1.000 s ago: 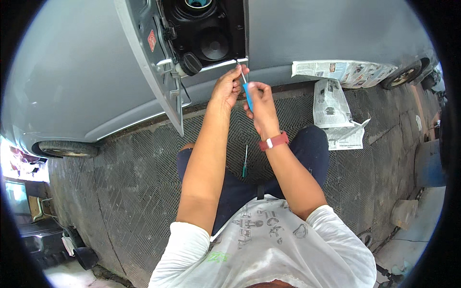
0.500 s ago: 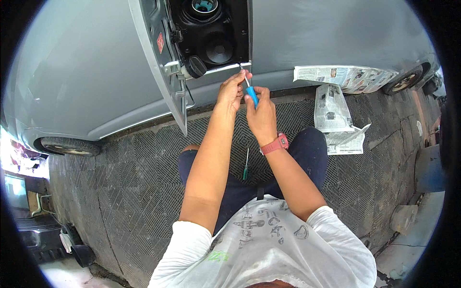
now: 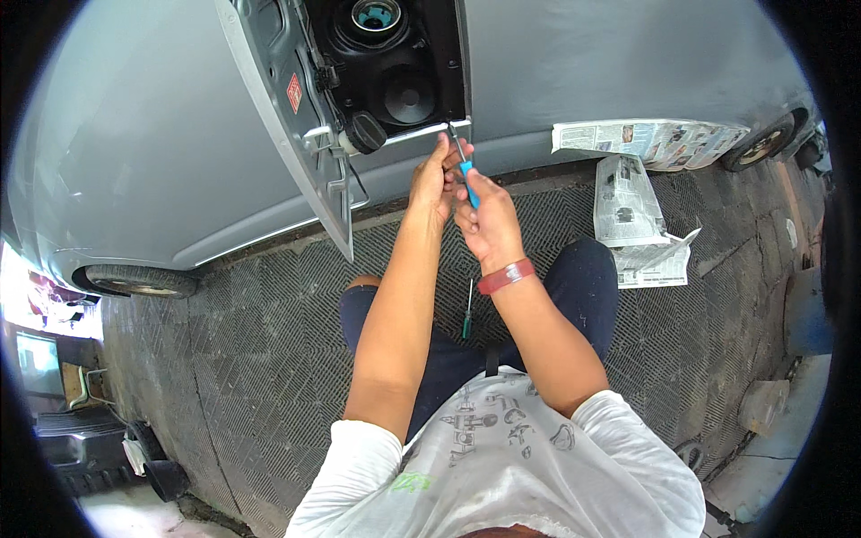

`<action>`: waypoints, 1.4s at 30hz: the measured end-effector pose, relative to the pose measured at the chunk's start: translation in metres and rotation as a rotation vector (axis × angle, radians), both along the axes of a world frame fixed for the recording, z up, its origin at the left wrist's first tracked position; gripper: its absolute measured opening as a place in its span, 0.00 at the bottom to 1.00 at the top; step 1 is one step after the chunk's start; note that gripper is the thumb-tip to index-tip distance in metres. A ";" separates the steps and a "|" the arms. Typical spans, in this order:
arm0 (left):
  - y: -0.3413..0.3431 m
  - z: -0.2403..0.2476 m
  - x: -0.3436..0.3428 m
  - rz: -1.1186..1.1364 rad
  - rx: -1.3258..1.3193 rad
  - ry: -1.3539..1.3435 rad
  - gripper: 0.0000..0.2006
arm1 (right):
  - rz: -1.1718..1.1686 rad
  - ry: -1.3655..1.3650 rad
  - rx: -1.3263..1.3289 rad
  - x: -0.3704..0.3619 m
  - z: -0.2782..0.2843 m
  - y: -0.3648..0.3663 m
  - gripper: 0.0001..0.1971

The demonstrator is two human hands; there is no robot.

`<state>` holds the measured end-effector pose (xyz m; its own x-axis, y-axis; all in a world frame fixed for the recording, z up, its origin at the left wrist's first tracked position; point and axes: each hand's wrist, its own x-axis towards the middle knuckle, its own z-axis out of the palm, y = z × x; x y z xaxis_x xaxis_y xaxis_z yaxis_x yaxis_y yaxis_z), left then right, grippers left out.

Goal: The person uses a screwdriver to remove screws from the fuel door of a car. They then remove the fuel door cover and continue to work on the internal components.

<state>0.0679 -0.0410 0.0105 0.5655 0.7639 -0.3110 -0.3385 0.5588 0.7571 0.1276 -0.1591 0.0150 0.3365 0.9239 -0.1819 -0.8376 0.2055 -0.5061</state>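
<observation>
A screwdriver with a blue handle [image 3: 467, 172] slants up toward the lower edge of the open filler recess [image 3: 430, 67] in a grey vehicle's side. My right hand [image 3: 491, 220] is closed around its handle, thumb lying along it. Close by on the left, the fingers of my left hand [image 3: 430, 186] curl about the shaft, with the thumb raised beside it. The tip meets a small dark spot at the recess's lower right corner; what it engages is too small to tell. Inside the recess are a round filler neck [image 3: 377, 15] and a black round cover [image 3: 410, 96].
The hinged flap [image 3: 285, 134] stands open on the left, with a black cap [image 3: 364, 133] beside it. A green-handled screwdriver [image 3: 467, 325] lies on the ridged floor mat [image 3: 269, 359] between my legs. Newspaper sheets [image 3: 628, 202] rest at the right, against the vehicle and on the mat.
My right hand has turned on the blue handle, its wrist rolling so the watch face is out of sight. My left thumb has lifted a little away from the shaft. The view has shifted slightly.
</observation>
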 end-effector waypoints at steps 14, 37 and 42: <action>-0.077 -0.124 -0.163 0.098 -0.205 0.331 0.23 | -0.082 0.057 -0.201 0.000 0.011 0.010 0.13; -0.133 -0.133 -0.186 0.209 -0.243 0.536 0.18 | -0.092 0.129 -0.247 -0.004 0.003 0.019 0.13; -0.136 -0.138 -0.190 0.182 -0.220 0.560 0.20 | -0.106 0.116 -0.180 0.001 0.002 0.017 0.12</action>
<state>-0.1222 -0.1767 -0.1274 0.1384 0.7171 -0.6831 -0.0277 0.6922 0.7211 0.1287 -0.1420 0.0173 0.3971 0.8336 -0.3839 -0.8709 0.2103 -0.4441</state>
